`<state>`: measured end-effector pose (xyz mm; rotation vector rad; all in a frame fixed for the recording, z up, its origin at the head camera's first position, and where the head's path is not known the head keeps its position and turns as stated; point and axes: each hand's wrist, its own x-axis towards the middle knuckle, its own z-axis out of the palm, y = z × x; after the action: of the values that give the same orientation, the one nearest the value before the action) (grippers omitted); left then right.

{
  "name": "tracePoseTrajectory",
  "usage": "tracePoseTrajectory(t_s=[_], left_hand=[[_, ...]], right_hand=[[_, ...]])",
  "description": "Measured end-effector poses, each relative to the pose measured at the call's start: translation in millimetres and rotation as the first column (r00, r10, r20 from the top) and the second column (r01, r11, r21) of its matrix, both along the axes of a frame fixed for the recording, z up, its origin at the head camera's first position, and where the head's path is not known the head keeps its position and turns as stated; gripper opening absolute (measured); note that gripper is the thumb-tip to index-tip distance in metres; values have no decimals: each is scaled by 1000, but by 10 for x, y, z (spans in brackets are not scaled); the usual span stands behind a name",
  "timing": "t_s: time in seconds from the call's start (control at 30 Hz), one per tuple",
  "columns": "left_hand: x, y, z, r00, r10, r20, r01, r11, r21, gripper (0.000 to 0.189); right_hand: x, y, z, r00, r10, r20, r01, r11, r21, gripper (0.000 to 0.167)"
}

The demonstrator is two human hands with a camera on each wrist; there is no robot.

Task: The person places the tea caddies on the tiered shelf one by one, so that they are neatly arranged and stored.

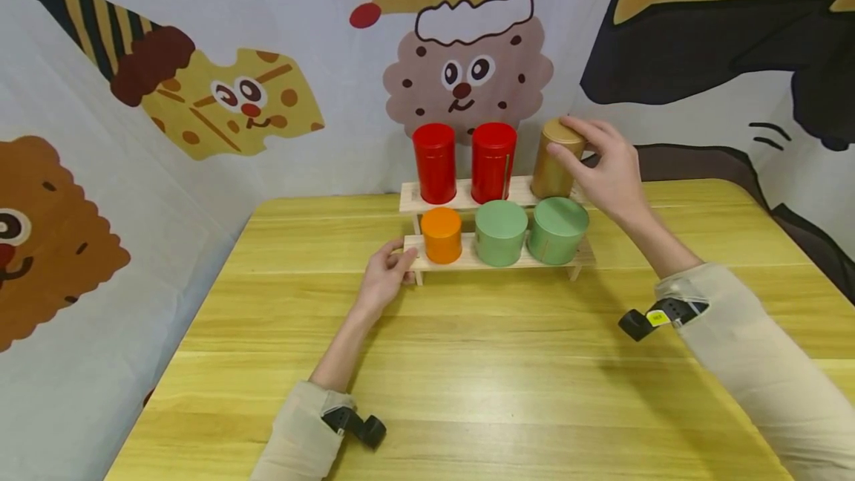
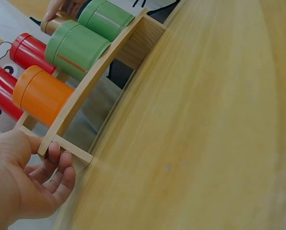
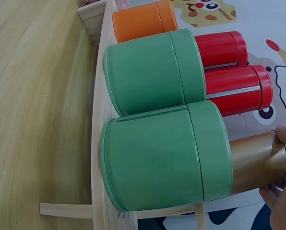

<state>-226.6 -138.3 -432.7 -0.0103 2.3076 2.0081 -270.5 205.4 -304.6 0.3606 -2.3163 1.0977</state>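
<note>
My right hand [image 1: 609, 169] grips a tall gold tin [image 1: 553, 169] near its lid, at the right end of the rack's upper shelf [image 1: 464, 194]. Two tall red tins [image 1: 436, 163] stand to its left on that shelf. Thumb and fingers of my left hand [image 1: 387, 273] pinch the left end of the wooden rack's lower shelf [image 1: 467, 261]. On this lower shelf sit a short orange tin [image 1: 441, 236] and two wider green tins [image 1: 501, 233]. In the right wrist view a green tin [image 3: 162, 158] partly hides the gold tin [image 3: 258, 160].
The rack stands toward the back of a wood-grain table [image 1: 467, 362]. Behind it hangs a pale cloth [image 1: 361, 110] printed with cartoon food figures. A black strap-on camera [image 1: 364, 429] sits on the left sleeve, another camera [image 1: 641, 324] on the right.
</note>
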Motion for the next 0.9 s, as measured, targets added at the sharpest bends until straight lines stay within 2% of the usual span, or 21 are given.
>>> tracePoseTrajectory(t_s=[0.4,0.6,0.9], left_hand=[[2,-8,-7,1000,0,6,0,1000,0,54],[-7,14,-19,1000,-6,-12,6,1000,3,52],[10,32,-21,999,6,-45,-8,999,-47,53]], right_hand=[[-19,33,-33,999,48,24,-48,999,25,56],[14,97,-90,997,62,48,-61,998,-10,67],[97,186,-139,994,75,75,-71,996,-46,74]])
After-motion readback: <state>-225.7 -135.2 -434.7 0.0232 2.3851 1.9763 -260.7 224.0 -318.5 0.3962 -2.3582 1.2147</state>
